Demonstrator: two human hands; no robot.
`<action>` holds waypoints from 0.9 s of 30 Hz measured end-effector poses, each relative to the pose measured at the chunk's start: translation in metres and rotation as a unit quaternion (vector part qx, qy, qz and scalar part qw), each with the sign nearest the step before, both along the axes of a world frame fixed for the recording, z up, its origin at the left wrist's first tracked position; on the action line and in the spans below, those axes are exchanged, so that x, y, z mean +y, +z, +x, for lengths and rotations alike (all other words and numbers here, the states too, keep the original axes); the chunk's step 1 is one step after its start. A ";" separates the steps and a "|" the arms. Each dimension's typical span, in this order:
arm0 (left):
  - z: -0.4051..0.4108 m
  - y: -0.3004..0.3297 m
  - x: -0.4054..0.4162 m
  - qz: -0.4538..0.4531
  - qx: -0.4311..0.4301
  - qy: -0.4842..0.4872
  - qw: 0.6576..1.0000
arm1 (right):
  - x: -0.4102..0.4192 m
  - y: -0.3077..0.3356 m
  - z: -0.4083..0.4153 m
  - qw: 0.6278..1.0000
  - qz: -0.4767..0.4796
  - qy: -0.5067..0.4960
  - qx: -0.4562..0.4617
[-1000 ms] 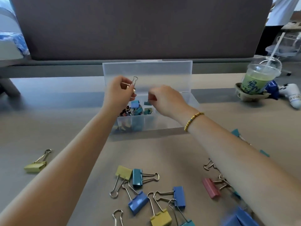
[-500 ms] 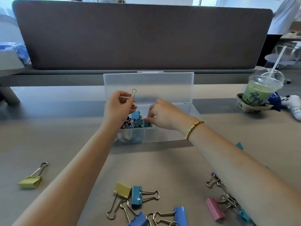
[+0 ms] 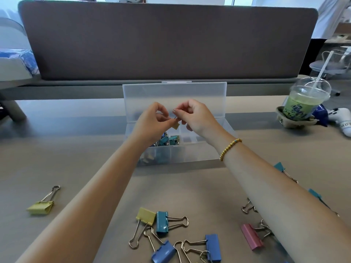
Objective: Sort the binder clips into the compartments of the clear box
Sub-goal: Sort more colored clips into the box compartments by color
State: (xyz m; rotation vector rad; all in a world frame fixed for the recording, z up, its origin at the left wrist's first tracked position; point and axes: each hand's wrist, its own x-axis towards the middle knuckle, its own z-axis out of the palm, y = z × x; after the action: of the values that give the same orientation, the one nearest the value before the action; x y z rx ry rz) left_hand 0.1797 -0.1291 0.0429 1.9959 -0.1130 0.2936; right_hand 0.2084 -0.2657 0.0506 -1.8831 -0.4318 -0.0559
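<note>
Both my hands are up over the clear box [image 3: 176, 152], which sits open on the surface [image 3: 57, 149] with its lid standing up at the back. My left hand [image 3: 152, 124] and my right hand [image 3: 197, 120] meet in the middle. Between them is one small yellow clip [image 3: 176, 125]. The fingers [image 3: 167, 122] of my left hand are curled in tight and pinch the clip from the left. The fingertips [image 3: 175, 111] of my right hand are bent and close together at the clip's wire handle, pinching it from the right. The clip hangs in the air above the box, not inside yet.

Down in the box, the left compartments already hold some teal clips [image 3: 167, 140]. The compartments on the right look bare from here.

More clips lie on the surface near me: a yellow clip [image 3: 40, 207] far left, a yellow one [image 3: 145, 216] touching a teal one [image 3: 161, 223], two blue clips [image 3: 213, 247], and a pink clip [image 3: 251, 236] beside my right arm. A green drink [image 3: 302, 105] with a straw stands far right.
</note>
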 end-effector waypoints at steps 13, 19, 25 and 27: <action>0.005 -0.020 0.012 0.118 -0.061 0.104 0.986 | 0.012 -0.004 0.018 0.944 -0.325 0.053 -0.022; 0.005 -0.024 0.013 0.112 -0.057 0.108 0.986 | 0.011 -0.011 0.019 0.905 -0.415 0.083 -0.038; 0.005 -0.025 0.011 0.165 -0.066 0.098 0.979 | 0.001 -0.014 0.018 0.933 -0.342 0.009 -0.107; 0.003 -0.023 0.012 0.191 -0.079 0.090 0.974 | -0.006 -0.010 0.014 0.942 -0.315 0.003 -0.117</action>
State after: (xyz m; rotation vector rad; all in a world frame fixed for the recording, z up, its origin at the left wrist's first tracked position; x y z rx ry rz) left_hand 0.1828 -0.1175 0.0197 2.3667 -0.0949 0.5847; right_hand 0.2224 -0.2713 0.0408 -2.5202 -0.6766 -0.1525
